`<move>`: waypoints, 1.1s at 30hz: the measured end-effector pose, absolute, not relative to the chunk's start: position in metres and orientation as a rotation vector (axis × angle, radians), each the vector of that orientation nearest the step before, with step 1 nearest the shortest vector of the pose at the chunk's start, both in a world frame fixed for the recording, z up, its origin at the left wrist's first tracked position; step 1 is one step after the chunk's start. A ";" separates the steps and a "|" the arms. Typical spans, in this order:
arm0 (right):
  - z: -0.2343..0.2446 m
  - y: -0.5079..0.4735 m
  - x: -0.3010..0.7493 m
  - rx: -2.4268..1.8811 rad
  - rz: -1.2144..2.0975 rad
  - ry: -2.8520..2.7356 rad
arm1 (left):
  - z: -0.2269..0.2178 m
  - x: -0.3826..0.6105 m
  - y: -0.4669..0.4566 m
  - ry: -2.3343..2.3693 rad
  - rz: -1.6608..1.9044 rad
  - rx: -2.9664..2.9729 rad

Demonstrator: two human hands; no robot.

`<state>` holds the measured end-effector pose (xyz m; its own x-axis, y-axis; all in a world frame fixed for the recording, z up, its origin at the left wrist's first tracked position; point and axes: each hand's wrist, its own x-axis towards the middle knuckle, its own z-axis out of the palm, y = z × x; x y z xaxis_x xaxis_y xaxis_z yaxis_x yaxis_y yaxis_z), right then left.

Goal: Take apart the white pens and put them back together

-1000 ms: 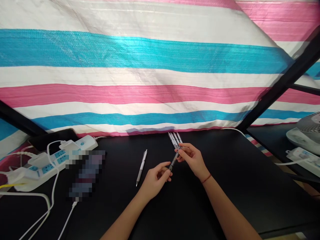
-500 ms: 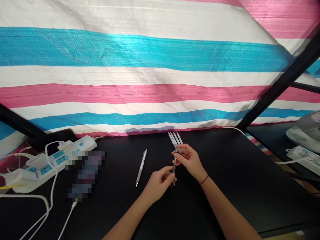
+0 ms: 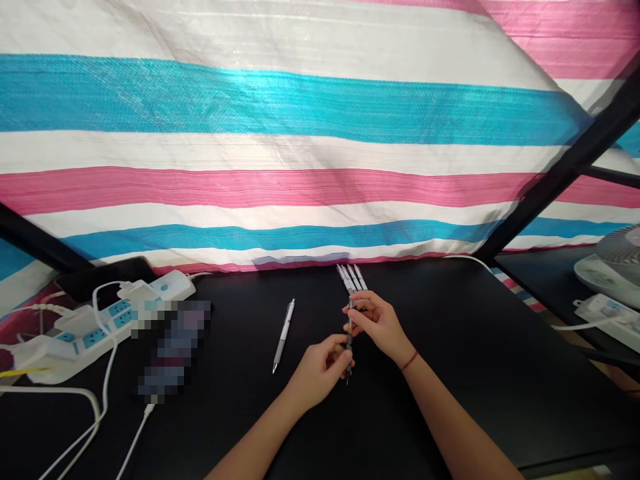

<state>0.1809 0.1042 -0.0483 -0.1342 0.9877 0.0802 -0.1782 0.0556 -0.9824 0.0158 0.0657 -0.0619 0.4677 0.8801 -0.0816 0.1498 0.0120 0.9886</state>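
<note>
Recording two bare hands working just above a black table (image 3: 475,387). Left hand (image 3: 317,373) curled, thumb and fingers closed on the lower part of a slim dark-barrelled pen (image 3: 349,341), whose tip points down past the hand toward the tabletop. Right hand (image 3: 377,323) clenched higher up, fingers wrapped around three white pens (image 3: 351,277) that fan out above the knuckles. Upper barrel of the dark pen runs into those same fingers; exact contact there is hidden. Hands close together, nearly touching at the dark pen. Red cord (image 3: 410,361) around right wrist.

Lone white retractable pen (image 3: 284,337) lies on the table just left of the hands, slanted, not touched. Further left, a white power strip (image 3: 95,327) with blue sockets and plugged-in chargers, white cables (image 3: 103,393) trailing over the tabletop. Beside it, a dark flat slab (image 3: 105,277) and a pixelated object (image 3: 175,347), too blurred to identify. Off to the right, on a separate dark surface, a second power strip (image 3: 607,322) and a fan (image 3: 617,250). Pink, blue and white striped tarpaulin (image 3: 300,153) hangs behind the table.
</note>
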 end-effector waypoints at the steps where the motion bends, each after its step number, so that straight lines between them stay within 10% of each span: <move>1: -0.048 0.104 0.181 -0.959 1.331 -1.211 | -0.062 0.016 0.066 0.949 0.737 1.469; 33: -0.049 0.103 0.180 -0.973 1.339 -1.250 | -0.059 0.016 0.067 0.963 0.723 1.435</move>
<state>0.1802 0.1028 -0.0493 -0.1565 0.9845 0.0789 -0.1463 0.0559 -0.9877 0.0163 0.0665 -0.0588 0.4638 0.8794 -0.1074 0.1426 0.0455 0.9887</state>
